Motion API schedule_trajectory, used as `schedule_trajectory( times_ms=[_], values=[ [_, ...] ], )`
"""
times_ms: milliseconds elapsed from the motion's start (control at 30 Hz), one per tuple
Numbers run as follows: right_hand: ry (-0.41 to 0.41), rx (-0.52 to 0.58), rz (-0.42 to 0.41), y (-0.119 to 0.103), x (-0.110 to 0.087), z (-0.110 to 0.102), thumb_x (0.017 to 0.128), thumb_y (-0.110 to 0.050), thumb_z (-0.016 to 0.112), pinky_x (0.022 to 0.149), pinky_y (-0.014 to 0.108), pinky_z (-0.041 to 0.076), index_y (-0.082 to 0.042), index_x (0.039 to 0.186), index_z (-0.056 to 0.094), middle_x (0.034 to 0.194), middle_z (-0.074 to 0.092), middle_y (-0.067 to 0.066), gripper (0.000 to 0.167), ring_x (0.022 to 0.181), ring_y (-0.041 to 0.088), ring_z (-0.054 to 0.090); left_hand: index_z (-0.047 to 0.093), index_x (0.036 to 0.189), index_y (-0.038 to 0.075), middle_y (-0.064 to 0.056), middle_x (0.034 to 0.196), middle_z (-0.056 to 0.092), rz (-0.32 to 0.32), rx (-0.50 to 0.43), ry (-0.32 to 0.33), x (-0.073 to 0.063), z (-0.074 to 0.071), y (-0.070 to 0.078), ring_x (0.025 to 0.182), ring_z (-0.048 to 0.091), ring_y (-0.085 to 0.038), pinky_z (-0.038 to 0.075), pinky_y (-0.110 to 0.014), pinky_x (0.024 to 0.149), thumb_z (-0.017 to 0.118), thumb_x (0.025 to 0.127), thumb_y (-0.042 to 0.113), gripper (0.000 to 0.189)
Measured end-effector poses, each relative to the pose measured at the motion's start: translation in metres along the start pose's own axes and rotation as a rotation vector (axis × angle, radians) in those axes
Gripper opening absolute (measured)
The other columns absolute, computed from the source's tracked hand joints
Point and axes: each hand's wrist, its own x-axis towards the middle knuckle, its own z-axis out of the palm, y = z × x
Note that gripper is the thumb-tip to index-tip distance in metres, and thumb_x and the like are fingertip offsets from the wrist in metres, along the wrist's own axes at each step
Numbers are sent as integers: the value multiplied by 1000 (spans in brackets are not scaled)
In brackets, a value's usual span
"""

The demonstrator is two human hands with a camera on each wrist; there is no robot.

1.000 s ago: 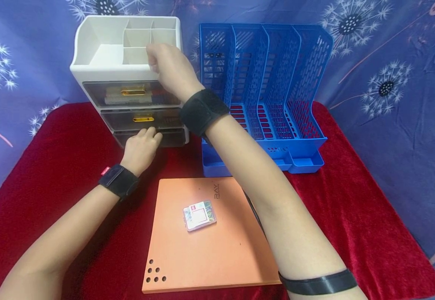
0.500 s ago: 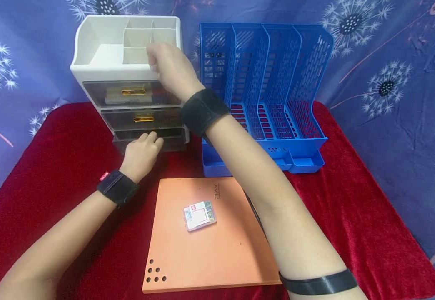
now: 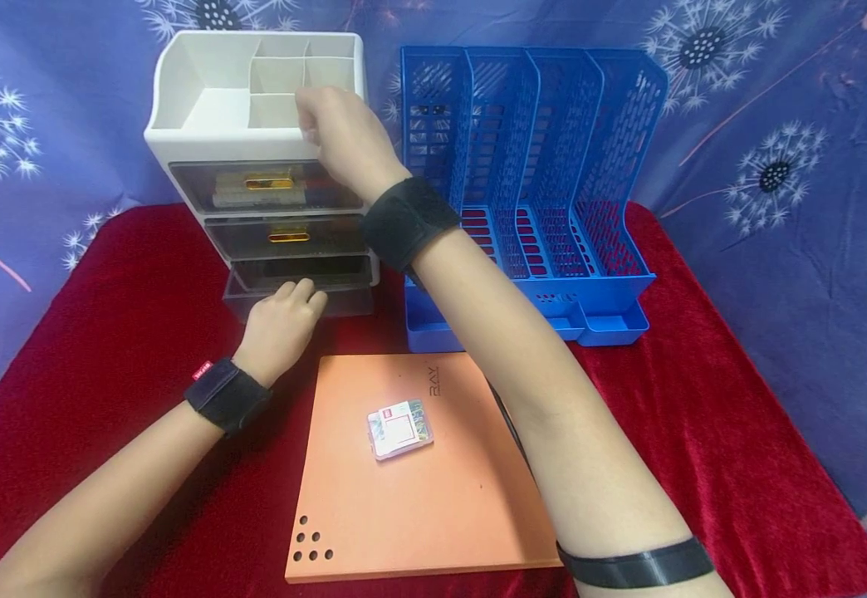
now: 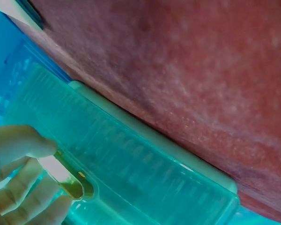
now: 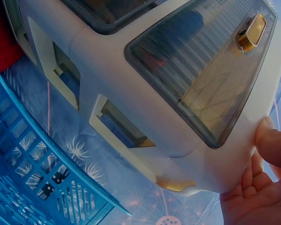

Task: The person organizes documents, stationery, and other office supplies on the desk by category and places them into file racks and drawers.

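Observation:
A white desktop organizer (image 3: 232,144) stands at the back left, with smoky see-through drawers below a divided top. Its bottom drawer (image 3: 347,301) sticks partway out. The left hand (image 3: 280,328) is at the front of that drawer; the left wrist view shows the thumb and fingers pinching its gold handle (image 4: 68,178). Up on the organizer's top front rim, toward the right side, the right hand (image 3: 347,137) has a hold. In the right wrist view its thumb (image 5: 271,140) lies against the white front edge, with curled fingers behind the rim.
A blue mesh file rack (image 3: 531,282) stands right of the organizer. Nearer lies an orange board (image 3: 374,515) with a small clear case (image 3: 399,429) of colourful items on it. A red cloth (image 3: 747,448) covers the table.
The left hand has moved toward the person, drawing the bottom drawer out of the organizer. The right hand stays on the rim.

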Motion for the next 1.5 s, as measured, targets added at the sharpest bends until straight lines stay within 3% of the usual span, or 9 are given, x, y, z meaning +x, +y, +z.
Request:
schedule_trajectory(
  times_ms=[233, 733, 1067, 1500],
  values=[
    [-2, 14, -1, 0, 0, 0, 86, 2, 52, 79, 21, 40, -14, 90, 51, 96, 55, -3, 16, 92, 12, 51, 62, 82, -3, -17, 74, 53, -6, 1, -28, -6, -6, 5, 65, 56, -31, 48, -40, 42, 62, 75, -14, 13],
    [-9, 13, 9, -1, 0, -1, 90, -3, 53, 81, 21, 41, -13, 95, 54, 99, 56, -2, 11, 92, 10, 49, 63, 80, -2, -16, 72, 53, 31, 2, -1, -21, -14, 11, 64, 54, -29, 49, -38, 43, 66, 72, -15, 15],
    [-3, 4, 8, -1, 0, 0, 91, -6, 54, 83, 20, 41, -13, 96, 54, 103, 59, -2, 8, 94, 10, 51, 63, 81, -2, -15, 73, 52, 50, 9, -36, -30, -21, 17, 64, 54, -29, 48, -36, 41, 66, 72, -15, 16],
    [-7, 8, 10, -1, -1, -1, 91, -5, 53, 83, 21, 41, -13, 95, 54, 102, 59, -2, 9, 93, 10, 50, 62, 81, -3, -14, 72, 51, 56, 7, -27, -37, -25, 20, 63, 54, -29, 47, -37, 41, 66, 72, -14, 15]
  ],
)
